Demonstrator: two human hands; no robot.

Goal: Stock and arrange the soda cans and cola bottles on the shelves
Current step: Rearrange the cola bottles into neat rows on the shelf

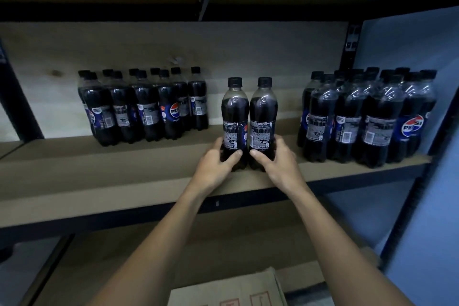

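Two cola bottles stand upright side by side near the front of the wooden shelf. My left hand grips the base of the left bottle. My right hand grips the base of the right bottle. Both bottles have black caps and dark labels, and they touch each other. A group of several cola bottles stands at the back left of the shelf. A denser group of several bottles stands at the right end.
A cardboard box sits below on the lower shelf. Dark metal uprights frame the shelf, with a blue wall at the right. Another shelf board hangs close above the bottle caps.
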